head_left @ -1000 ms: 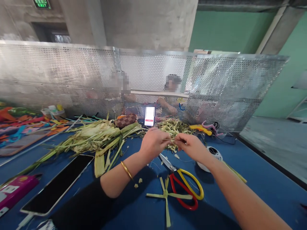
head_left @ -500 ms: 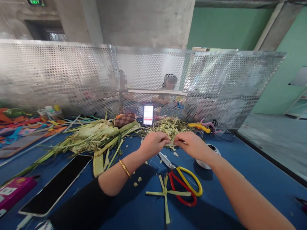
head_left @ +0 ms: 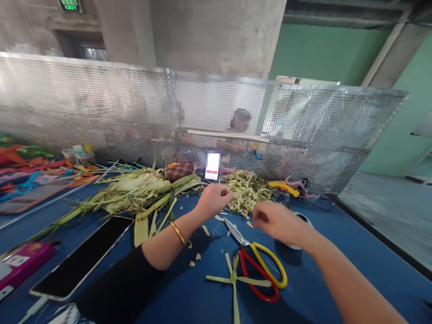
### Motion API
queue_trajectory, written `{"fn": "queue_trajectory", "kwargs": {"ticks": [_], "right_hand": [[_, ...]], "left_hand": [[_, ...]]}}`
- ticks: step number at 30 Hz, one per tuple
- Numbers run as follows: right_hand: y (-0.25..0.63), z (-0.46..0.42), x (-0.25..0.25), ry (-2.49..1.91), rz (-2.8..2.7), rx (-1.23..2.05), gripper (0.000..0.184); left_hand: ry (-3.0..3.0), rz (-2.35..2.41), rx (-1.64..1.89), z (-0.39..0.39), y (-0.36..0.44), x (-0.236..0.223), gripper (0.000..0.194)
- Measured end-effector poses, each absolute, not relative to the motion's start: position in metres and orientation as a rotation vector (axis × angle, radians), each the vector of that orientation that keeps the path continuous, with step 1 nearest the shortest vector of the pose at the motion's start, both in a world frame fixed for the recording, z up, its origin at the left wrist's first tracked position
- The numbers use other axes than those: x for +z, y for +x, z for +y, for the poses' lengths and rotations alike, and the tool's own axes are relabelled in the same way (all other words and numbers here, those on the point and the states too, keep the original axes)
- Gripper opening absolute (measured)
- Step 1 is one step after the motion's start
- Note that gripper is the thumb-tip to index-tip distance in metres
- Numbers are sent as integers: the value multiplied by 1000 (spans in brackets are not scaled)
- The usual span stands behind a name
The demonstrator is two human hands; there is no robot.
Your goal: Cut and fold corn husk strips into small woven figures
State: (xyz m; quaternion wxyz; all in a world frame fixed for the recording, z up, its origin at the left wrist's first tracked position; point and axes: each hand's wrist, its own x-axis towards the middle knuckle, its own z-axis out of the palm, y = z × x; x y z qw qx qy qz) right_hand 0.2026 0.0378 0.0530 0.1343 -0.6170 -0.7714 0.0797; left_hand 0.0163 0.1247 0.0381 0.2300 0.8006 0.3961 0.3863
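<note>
My left hand (head_left: pixel 215 200) is closed in a pinch at the near edge of the pile of shredded husk (head_left: pixel 251 191). A pale husk strip (head_left: pixel 238 194) shows at its fingertips. To the right, my right hand (head_left: pixel 275 220) is curled and a little blurred, thumb against the fingers; what it holds, if anything, I cannot make out. Below the hands lie scissors (head_left: pixel 243 240) with one red and one yellow handle. A cross-shaped knot of husk strips (head_left: pixel 233 277) rests beside them, one arm touching the red handle. A white spool-like roll (head_left: pixel 301 220) is partly hidden behind my right hand.
Long husks (head_left: pixel 135 193) cover the left back, with a checkered pouch (head_left: pixel 178 171) behind. A black phone (head_left: pixel 84 256) and a purple box (head_left: pixel 27 265) lie left. A lit phone (head_left: pixel 212 166) stands before the perforated screen (head_left: pixel 135 112). A yellow tool (head_left: pixel 283 187) lies right.
My hands have come apart: the right has moved back toward me and to the right, while the left stays by the pile. The view has shifted slightly.
</note>
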Motion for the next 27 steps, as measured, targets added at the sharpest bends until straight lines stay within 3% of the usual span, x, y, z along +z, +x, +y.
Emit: {"fn": "queue_trajectory", "kwargs": {"ticks": [3,7,13,24,27], "right_hand": [[191,27,37,-2102,-2358,458,25],[179,20,19,-2203,-2426,263,52],[185,5,17,-2123,-2426,349,40],[191,7,1,-2164,-2315,212,69],[201,9,2,-2187,-2248,209,64]], "left_hand": [[2166,1122,1136,129,15,36,24],[2141,1142,1204,132,15,34,27],[2114,1191,1231,133,15,33,28],[2138,1253,1252,127,16,32,28],[2098,1250,1249,130,16,30,28]]}}
